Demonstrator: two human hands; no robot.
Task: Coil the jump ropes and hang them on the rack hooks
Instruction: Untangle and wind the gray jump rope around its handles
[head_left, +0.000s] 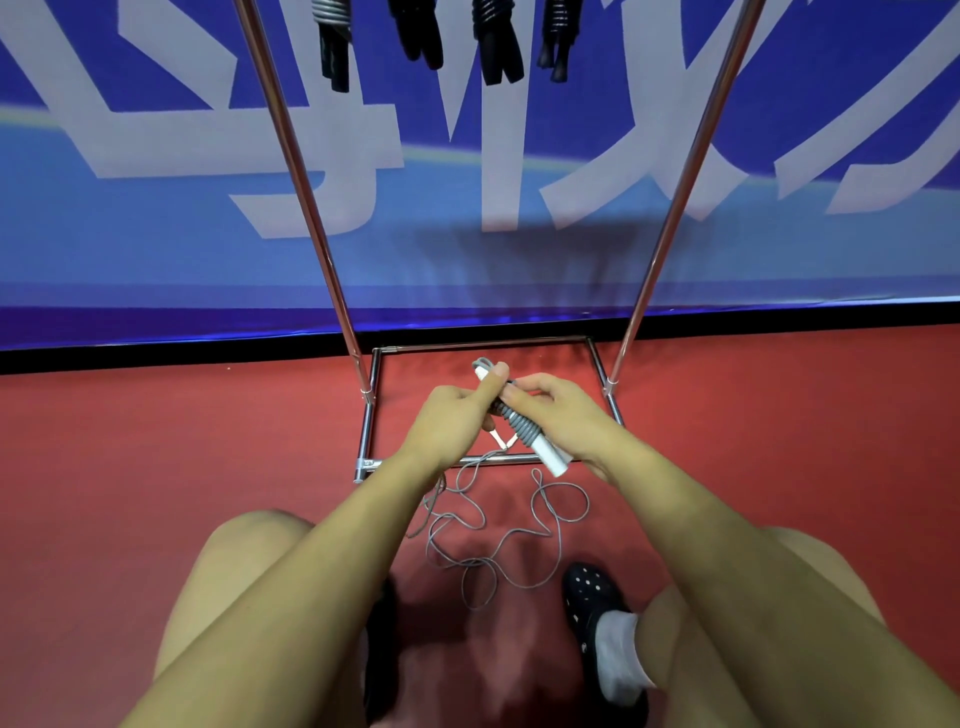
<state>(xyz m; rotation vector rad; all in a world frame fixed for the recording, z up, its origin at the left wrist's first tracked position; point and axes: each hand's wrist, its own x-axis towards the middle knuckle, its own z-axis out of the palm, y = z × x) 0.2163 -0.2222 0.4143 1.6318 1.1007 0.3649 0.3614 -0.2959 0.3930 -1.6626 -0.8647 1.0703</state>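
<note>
The jump rope's two white handles (540, 447) lie together, bound by tight grey coils of cord (519, 426), and are held between both hands above the red floor (779, 441). The left hand (452, 415) grips the upper end of the handles, its thumb pressed along the top. The right hand (561, 410) pinches the wrapped section, fingers curled over it, with the lower handle end jutting out beneath its palm. Below the hands the loose cord (498, 551) trails in slack loops on the floor. Beyond the hands stands the chrome rack (306, 208), with coiled ropes (493, 36) hanging high up. A black shoe (592, 597) sits under the right forearm.
</note>
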